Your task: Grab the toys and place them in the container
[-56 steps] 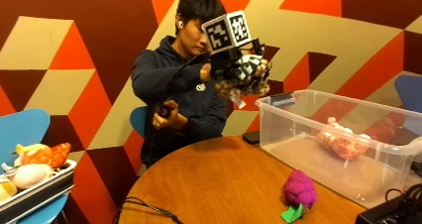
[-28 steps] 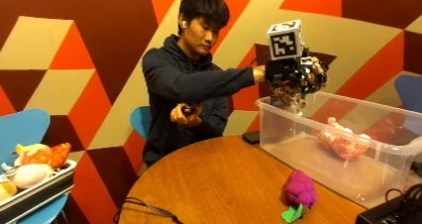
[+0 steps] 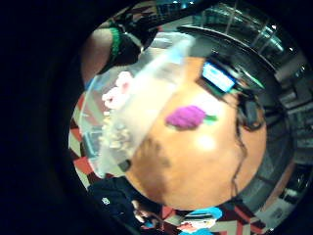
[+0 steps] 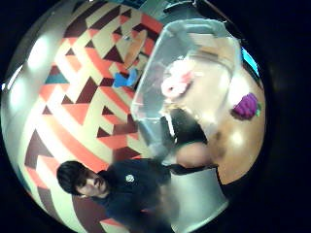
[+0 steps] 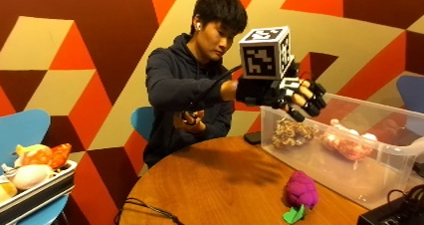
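Note:
In the outside view my gloved right hand (image 5: 291, 96) hovers over the near end of the clear plastic container (image 5: 397, 158), fingers spread and holding nothing. Just below it a brown-and-white speckled toy (image 5: 293, 133) sits inside the container, beside a pink toy (image 5: 348, 143). A purple grape toy (image 5: 301, 189) with a green leaf lies on the round wooden table (image 5: 218, 185) in front of the container. The little finger side palm view shows the container (image 3: 151, 83), the speckled toy (image 3: 115, 134), the pink toy (image 3: 117, 93) and the grape toy (image 3: 186, 117). The thumb side palm view shows the pink toy (image 4: 177, 82) and grape toy (image 4: 247, 106).
A tray (image 5: 36, 192) with several soft toys rests on a blue chair at the left. A black cable (image 5: 146, 207) lies on the table's near edge and a black device (image 5: 394, 212) stands at the right corner. A dark phone (image 5: 252, 137) lies beside the container.
My hand has swung right from in front of the chest to above the container. The speckled toy it held has left the fingers and lies in the container.

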The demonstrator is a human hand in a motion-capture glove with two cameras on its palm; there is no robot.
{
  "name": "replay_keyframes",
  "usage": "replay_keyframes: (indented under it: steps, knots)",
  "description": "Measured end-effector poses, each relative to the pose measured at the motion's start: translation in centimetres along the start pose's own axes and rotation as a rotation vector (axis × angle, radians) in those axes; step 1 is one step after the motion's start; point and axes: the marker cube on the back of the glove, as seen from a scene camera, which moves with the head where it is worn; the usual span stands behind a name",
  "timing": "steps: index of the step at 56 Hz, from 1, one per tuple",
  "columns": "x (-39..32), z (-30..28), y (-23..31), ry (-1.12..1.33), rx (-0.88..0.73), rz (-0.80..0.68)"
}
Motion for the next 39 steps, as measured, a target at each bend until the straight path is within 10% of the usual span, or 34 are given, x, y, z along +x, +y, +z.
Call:
replay_keyframes:
  steps: [26,39]
  knots:
    - [10.5,15.0,-3.6,0.341,-0.462,0.145]
    - [11.1,16.8,-3.9,0.291,-0.387,0.115]
